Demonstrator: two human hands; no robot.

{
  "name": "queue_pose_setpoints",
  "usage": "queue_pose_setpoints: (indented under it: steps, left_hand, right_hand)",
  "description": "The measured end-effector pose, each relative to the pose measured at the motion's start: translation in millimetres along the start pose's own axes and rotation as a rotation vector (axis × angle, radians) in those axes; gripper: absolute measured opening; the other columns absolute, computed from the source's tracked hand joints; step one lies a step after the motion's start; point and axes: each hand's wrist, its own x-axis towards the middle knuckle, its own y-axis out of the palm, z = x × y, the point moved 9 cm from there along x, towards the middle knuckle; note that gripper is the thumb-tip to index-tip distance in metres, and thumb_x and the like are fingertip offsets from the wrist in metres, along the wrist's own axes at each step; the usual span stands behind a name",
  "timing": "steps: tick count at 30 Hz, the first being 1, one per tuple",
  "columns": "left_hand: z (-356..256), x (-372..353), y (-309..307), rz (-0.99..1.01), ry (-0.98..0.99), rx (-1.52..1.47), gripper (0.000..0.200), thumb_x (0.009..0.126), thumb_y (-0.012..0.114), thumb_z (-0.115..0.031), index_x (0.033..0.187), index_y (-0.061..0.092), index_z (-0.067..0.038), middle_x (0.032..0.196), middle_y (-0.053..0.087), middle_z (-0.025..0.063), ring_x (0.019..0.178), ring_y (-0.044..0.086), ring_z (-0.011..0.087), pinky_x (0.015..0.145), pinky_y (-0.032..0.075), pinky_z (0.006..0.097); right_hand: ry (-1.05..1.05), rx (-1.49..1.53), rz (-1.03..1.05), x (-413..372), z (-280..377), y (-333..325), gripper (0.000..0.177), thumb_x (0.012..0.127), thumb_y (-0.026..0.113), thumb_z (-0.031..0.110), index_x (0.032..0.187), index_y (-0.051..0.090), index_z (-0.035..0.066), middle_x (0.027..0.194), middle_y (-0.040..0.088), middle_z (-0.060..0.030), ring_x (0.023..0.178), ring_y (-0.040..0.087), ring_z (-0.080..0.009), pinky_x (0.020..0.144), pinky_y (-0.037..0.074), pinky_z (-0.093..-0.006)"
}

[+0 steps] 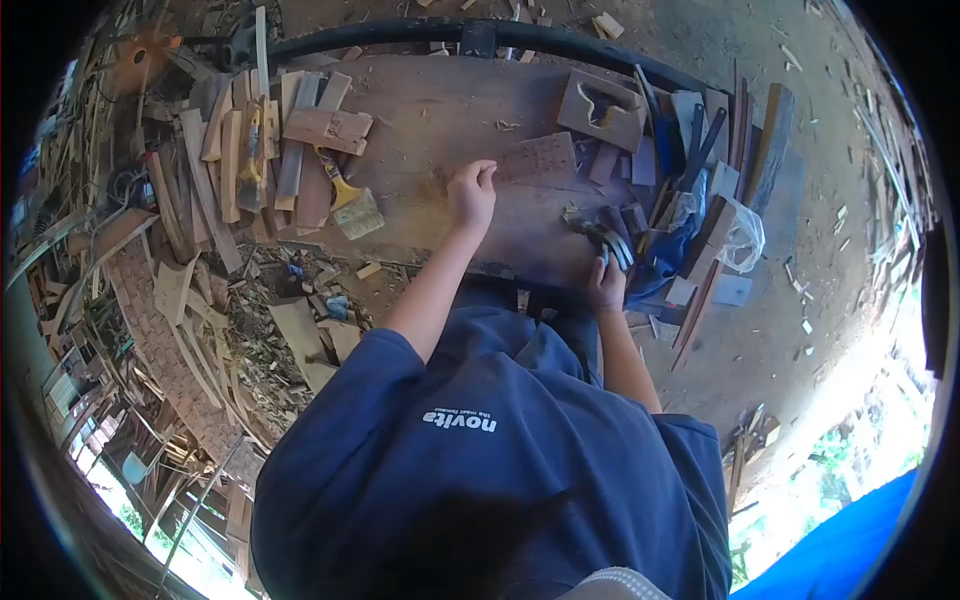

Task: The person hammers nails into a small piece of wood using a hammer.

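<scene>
My left hand (474,192) is over the middle of the wooden workbench (430,95), thumb and fingers pinched together; what they hold, if anything, is too small to make out. Just right of its fingertips lies a flat brown wooden block (540,157) with rows of small marks. Down at the bench's near edge, my right hand (607,284) is closed around a dark metal tool (610,243) with a shiny curved edge. Small dark wooden pieces (632,217) lie right beside that tool.
On the left are wood strips (230,150) and a yellow-handled paintbrush (352,205). A board with a cut-out (603,108), dark-handled tools (705,145) and a clear plastic bag (742,238) crowd the right side. Wood scraps (290,330) cover the floor at lower left.
</scene>
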Motion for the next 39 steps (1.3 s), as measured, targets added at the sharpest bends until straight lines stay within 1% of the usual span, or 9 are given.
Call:
queue_pose_setpoints:
  steps: [2, 12, 14, 18, 20, 24, 27, 29, 39]
  left_hand:
    - [-1, 0, 2, -0.001, 0.019, -0.001, 0.010, 0.084, 0.067, -0.014, 0.088, 0.070, -0.005, 0.080, 0.068, 0.0120, 0.073, 0.066, 0.0264, 0.069, 0.051, 0.0334]
    - [-19, -7, 2, 0.010, 0.318, 0.014, 0.004, 0.083, 0.067, -0.007, 0.086, 0.069, -0.006, 0.083, 0.068, 0.0100, 0.077, 0.065, 0.0254, 0.068, 0.052, 0.0349]
    - [-14, -7, 2, -0.015, 0.283, -0.009, 0.006, 0.083, 0.067, -0.007, 0.088, 0.070, -0.006, 0.083, 0.069, 0.0096, 0.076, 0.065, 0.0247, 0.067, 0.052, 0.0332]
    - [-10, -4, 3, -0.013, 0.258, -0.047, 0.007, 0.082, 0.067, -0.007, 0.088, 0.070, -0.006, 0.084, 0.069, 0.0098, 0.073, 0.066, 0.0229, 0.065, 0.052, 0.0313]
    - [-5, -2, 5, 0.024, 0.230, -0.080, 0.007, 0.082, 0.068, -0.006, 0.089, 0.070, -0.007, 0.084, 0.069, 0.0095, 0.070, 0.066, 0.0204, 0.064, 0.053, 0.0297]
    - [-5, -4, 1, 0.017, 0.259, -0.113, 0.007, 0.082, 0.068, -0.006, 0.089, 0.071, -0.006, 0.083, 0.069, 0.0087, 0.067, 0.066, 0.0172, 0.061, 0.052, 0.0280]
    - [0, -5, 2, 0.052, 0.195, -0.169, 0.007, 0.083, 0.068, -0.005, 0.089, 0.071, -0.005, 0.082, 0.069, 0.0079, 0.064, 0.066, 0.0147, 0.059, 0.052, 0.0253]
    - [4, -4, 3, 0.082, 0.095, -0.246, 0.008, 0.084, 0.068, -0.004, 0.091, 0.071, -0.003, 0.082, 0.069, 0.0079, 0.062, 0.065, 0.0127, 0.058, 0.052, 0.0233]
    - [19, -4, 10, 0.106, -0.064, -0.382, 0.009, 0.086, 0.067, -0.004, 0.093, 0.070, -0.001, 0.083, 0.068, 0.0065, 0.065, 0.066, 0.0106, 0.059, 0.051, 0.0215]
  right_hand:
    - [0.108, 0.067, 0.093, 1, -3, 2, 0.043, 0.095, 0.048, 0.031, 0.114, 0.055, -0.007, 0.084, 0.062, -0.0295, 0.080, 0.060, -0.0468, 0.068, 0.048, -0.0480]
    - [0.049, 0.071, 0.029, 0, 9, 0, 0.046, 0.095, 0.048, 0.032, 0.114, 0.055, -0.009, 0.082, 0.062, -0.0304, 0.079, 0.060, -0.0472, 0.068, 0.048, -0.0475]
    - [0.003, 0.088, -0.081, -1, 19, -11, 0.038, 0.095, 0.045, 0.033, 0.103, 0.061, 0.000, 0.076, 0.062, -0.0271, 0.074, 0.059, -0.0469, 0.065, 0.046, -0.0514]
    - [-0.033, 0.062, -0.114, -2, 14, -10, 0.038, 0.095, 0.045, 0.033, 0.101, 0.061, -0.001, 0.076, 0.062, -0.0271, 0.075, 0.059, -0.0470, 0.065, 0.046, -0.0507]
    - [0.021, 0.066, -0.039, -2, 5, -1, 0.047, 0.095, 0.047, 0.034, 0.114, 0.055, -0.009, 0.085, 0.062, -0.0300, 0.082, 0.061, -0.0463, 0.070, 0.048, -0.0466]
    - [0.101, 0.060, 0.068, -1, 4, 2, 0.048, 0.095, 0.047, 0.034, 0.113, 0.055, -0.009, 0.087, 0.062, -0.0303, 0.084, 0.061, -0.0464, 0.072, 0.048, -0.0466]
    - [0.067, 0.083, 0.007, -2, 10, -2, 0.046, 0.095, 0.047, 0.034, 0.113, 0.056, -0.008, 0.088, 0.063, -0.0301, 0.084, 0.061, -0.0465, 0.072, 0.048, -0.0463]
    - [-0.034, 0.054, -0.143, -2, 19, -11, 0.039, 0.095, 0.046, 0.034, 0.100, 0.061, -0.001, 0.078, 0.062, -0.0278, 0.077, 0.060, -0.0471, 0.066, 0.047, -0.0502]
    - [-0.045, 0.056, -0.159, -3, 16, -12, 0.040, 0.095, 0.046, 0.034, 0.100, 0.060, -0.003, 0.078, 0.062, -0.0276, 0.076, 0.060, -0.0471, 0.066, 0.047, -0.0502]
